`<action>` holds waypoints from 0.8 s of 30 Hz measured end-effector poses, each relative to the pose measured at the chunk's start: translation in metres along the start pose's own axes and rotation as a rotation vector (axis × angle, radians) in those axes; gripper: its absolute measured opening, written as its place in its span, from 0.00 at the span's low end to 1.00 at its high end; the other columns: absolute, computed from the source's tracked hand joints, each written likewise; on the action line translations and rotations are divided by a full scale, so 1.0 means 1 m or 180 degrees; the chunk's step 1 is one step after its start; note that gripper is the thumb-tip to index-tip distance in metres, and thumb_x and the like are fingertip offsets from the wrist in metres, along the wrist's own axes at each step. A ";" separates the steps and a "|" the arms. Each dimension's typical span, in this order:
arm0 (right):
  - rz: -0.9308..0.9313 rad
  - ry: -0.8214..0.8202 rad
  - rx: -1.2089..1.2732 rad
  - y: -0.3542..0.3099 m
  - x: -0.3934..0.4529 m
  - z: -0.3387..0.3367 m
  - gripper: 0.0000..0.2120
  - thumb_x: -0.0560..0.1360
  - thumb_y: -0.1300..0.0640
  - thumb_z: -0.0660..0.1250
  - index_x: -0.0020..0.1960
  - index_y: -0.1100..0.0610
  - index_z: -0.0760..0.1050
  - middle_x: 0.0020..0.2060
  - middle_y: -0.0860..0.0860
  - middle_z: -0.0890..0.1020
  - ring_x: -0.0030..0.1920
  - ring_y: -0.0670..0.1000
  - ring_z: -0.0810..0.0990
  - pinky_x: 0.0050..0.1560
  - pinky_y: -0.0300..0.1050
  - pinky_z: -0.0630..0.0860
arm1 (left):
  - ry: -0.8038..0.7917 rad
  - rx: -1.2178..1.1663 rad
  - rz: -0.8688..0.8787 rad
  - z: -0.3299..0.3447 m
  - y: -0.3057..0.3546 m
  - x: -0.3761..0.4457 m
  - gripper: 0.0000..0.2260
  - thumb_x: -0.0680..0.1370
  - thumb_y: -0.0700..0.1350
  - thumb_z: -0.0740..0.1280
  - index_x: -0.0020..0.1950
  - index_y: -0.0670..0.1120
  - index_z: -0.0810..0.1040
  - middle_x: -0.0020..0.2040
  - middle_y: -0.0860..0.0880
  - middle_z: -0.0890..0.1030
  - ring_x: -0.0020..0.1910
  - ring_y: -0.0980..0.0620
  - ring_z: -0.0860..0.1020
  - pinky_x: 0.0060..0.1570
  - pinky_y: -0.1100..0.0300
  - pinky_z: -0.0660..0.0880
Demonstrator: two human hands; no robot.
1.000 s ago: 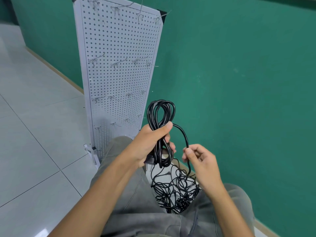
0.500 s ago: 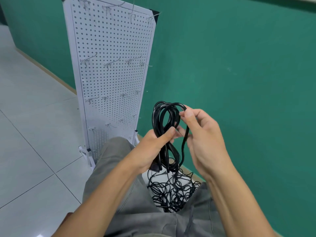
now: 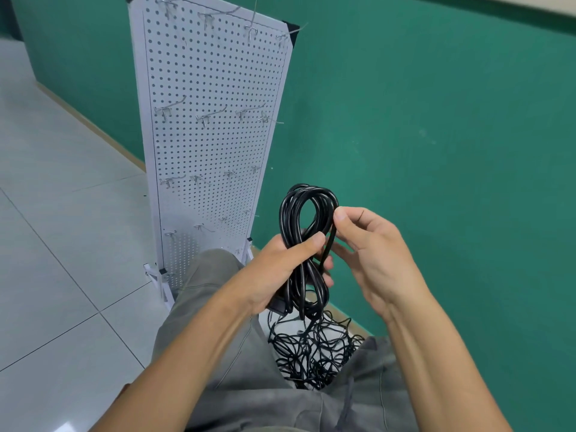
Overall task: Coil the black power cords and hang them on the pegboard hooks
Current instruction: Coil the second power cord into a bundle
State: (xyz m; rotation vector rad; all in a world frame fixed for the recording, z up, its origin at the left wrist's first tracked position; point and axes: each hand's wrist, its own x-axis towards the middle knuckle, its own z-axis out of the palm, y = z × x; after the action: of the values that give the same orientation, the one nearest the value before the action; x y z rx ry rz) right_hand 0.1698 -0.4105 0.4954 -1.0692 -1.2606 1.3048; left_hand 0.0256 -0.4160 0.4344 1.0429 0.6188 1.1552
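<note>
A coiled black power cord (image 3: 297,213) stands upright in front of me. My left hand (image 3: 280,269) grips the coil round its middle, thumb across the strands. My right hand (image 3: 371,254) pinches one strand at the coil's right side, between thumb and fingers. The plug end (image 3: 277,307) hangs below my left hand. A tangled pile of black cords (image 3: 311,353) lies on the floor between my knees. The white pegboard (image 3: 212,135) stands upright behind, with rows of bare metal hooks (image 3: 207,115).
A green wall (image 3: 436,135) runs behind and to the right of the pegboard. Pale floor tiles (image 3: 62,244) spread to the left. My grey-trousered legs (image 3: 218,338) frame the cord pile.
My right hand rose from low beside the pile up to the coil's right side, bringing a strand with it. The left hand kept its hold on the coil.
</note>
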 end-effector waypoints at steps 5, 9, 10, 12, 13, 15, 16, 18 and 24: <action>0.0390 -0.0335 0.0390 0.010 0.012 -0.003 0.14 0.79 0.55 0.68 0.61 0.61 0.72 0.45 0.63 0.76 0.31 0.54 0.72 0.31 0.47 0.76 | -0.0128 -0.0071 -0.0462 -0.007 0.002 0.001 0.12 0.80 0.52 0.68 0.55 0.44 0.81 0.41 0.49 0.78 0.41 0.48 0.83 0.34 0.57 0.80; 0.0680 -0.0533 0.0202 0.034 0.019 -0.001 0.35 0.76 0.37 0.66 0.68 0.66 0.72 0.35 0.50 0.73 0.32 0.49 0.69 0.33 0.44 0.68 | -0.0113 -0.0368 -0.0475 -0.009 -0.005 0.005 0.09 0.80 0.51 0.70 0.47 0.46 0.79 0.40 0.50 0.76 0.40 0.49 0.82 0.35 0.57 0.80; 0.0754 -0.0544 0.0149 0.042 0.020 0.000 0.40 0.75 0.33 0.65 0.68 0.67 0.72 0.33 0.47 0.70 0.34 0.52 0.70 0.40 0.46 0.71 | -0.0098 -0.0413 -0.0442 -0.008 -0.006 0.006 0.09 0.80 0.52 0.70 0.47 0.46 0.79 0.40 0.50 0.77 0.40 0.49 0.82 0.36 0.57 0.80; 0.0921 -0.0636 0.0271 0.057 0.019 0.003 0.40 0.75 0.28 0.60 0.64 0.63 0.78 0.35 0.46 0.74 0.43 0.53 0.77 0.57 0.51 0.75 | 0.0011 -0.0517 -0.0364 -0.009 -0.006 0.007 0.09 0.79 0.52 0.70 0.46 0.46 0.79 0.40 0.50 0.79 0.42 0.49 0.82 0.39 0.55 0.81; 0.0960 -0.0743 0.0390 0.063 0.017 0.005 0.36 0.76 0.27 0.56 0.62 0.56 0.81 0.42 0.47 0.81 0.53 0.51 0.82 0.66 0.55 0.74 | 0.0124 -0.0589 -0.0323 -0.009 -0.004 0.007 0.10 0.78 0.52 0.70 0.46 0.46 0.79 0.40 0.49 0.80 0.42 0.49 0.83 0.41 0.55 0.81; 0.0969 -0.1073 0.0417 0.074 0.013 0.004 0.32 0.79 0.29 0.46 0.66 0.46 0.77 0.63 0.50 0.82 0.68 0.49 0.78 0.76 0.57 0.65 | 0.0415 -0.0647 -0.0218 -0.012 0.002 0.007 0.10 0.76 0.53 0.70 0.46 0.46 0.79 0.40 0.49 0.81 0.42 0.48 0.83 0.43 0.54 0.82; 0.0995 -0.1226 0.0243 0.078 0.010 0.003 0.34 0.80 0.30 0.41 0.68 0.46 0.75 0.67 0.51 0.80 0.70 0.48 0.76 0.78 0.55 0.63 | 0.0546 -0.0688 -0.0141 -0.015 0.005 0.007 0.10 0.76 0.53 0.70 0.45 0.46 0.78 0.39 0.50 0.80 0.42 0.48 0.83 0.45 0.54 0.81; 0.1140 -0.1394 -0.0366 0.086 0.007 -0.002 0.41 0.79 0.31 0.33 0.66 0.50 0.77 0.62 0.54 0.83 0.67 0.48 0.79 0.74 0.48 0.65 | 0.0831 -0.0917 0.0041 -0.022 0.011 0.007 0.10 0.78 0.53 0.69 0.46 0.47 0.77 0.36 0.51 0.77 0.41 0.49 0.83 0.48 0.53 0.80; 0.1042 -0.1354 -0.1215 0.103 -0.006 -0.018 0.42 0.80 0.31 0.37 0.58 0.54 0.84 0.50 0.57 0.87 0.59 0.53 0.84 0.67 0.49 0.71 | 0.1847 -0.1087 0.0572 -0.044 0.023 0.009 0.12 0.83 0.51 0.67 0.43 0.46 0.75 0.33 0.52 0.75 0.36 0.50 0.81 0.50 0.51 0.79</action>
State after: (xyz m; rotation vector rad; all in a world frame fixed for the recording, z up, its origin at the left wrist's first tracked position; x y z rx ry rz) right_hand 0.1808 -0.4106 0.3911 -1.3525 -1.7577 1.6399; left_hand -0.0185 -0.3913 0.4380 0.4697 0.7511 1.6760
